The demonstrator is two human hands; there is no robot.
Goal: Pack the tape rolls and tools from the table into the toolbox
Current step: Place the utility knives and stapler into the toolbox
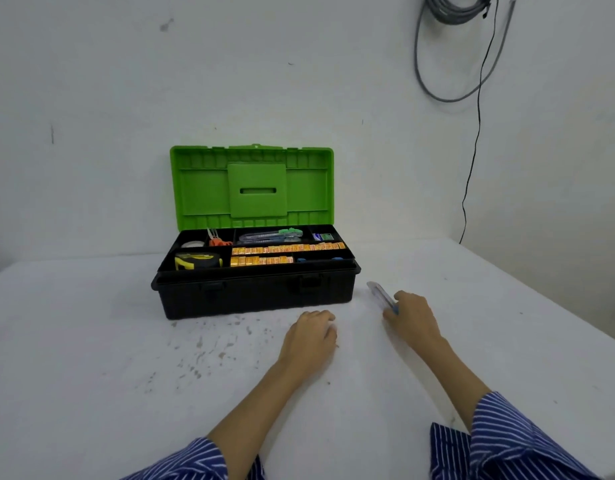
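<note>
Open toolbox (254,292) near the table's (91,358) far edge, green lid (252,183) upright against the wall, blocking any approach from behind. Top tray reachable from above and from the front. Bare surface along the left edge, near edge and right edge. Left hand (311,336) and right hand (411,317) just before the box's front right corner, narrowing passage there.
</note>
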